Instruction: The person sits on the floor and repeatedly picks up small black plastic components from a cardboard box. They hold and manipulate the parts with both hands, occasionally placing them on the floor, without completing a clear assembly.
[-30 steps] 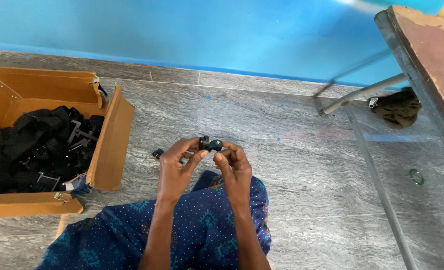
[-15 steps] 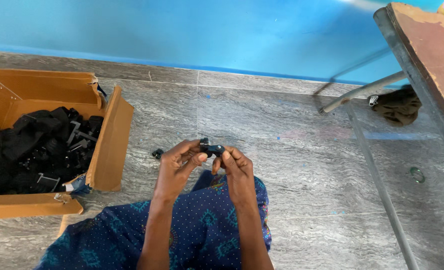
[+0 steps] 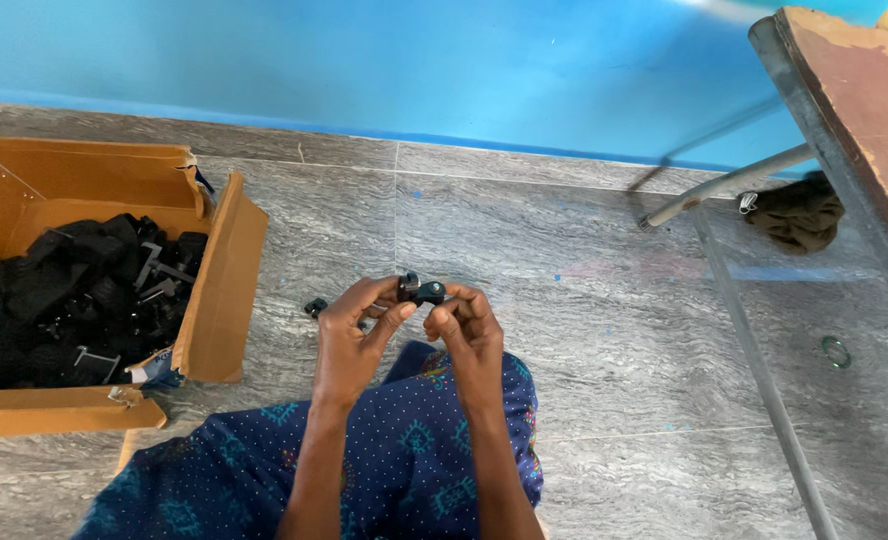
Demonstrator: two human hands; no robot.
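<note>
Over a blue dotted lap, the left hand point(image 3: 349, 335) and right hand point(image 3: 469, 330) meet, fingers point(image 3: 396, 318) of both pinched shut on a small black plastic part point(image 3: 422, 292). Just left of the fingers, another black piece point(image 3: 315, 306) lies on the grey floor point(image 3: 584, 330). Farther left, an open brown cardboard box point(image 3: 219, 290) holds many black parts point(image 3: 74, 290).
</note>
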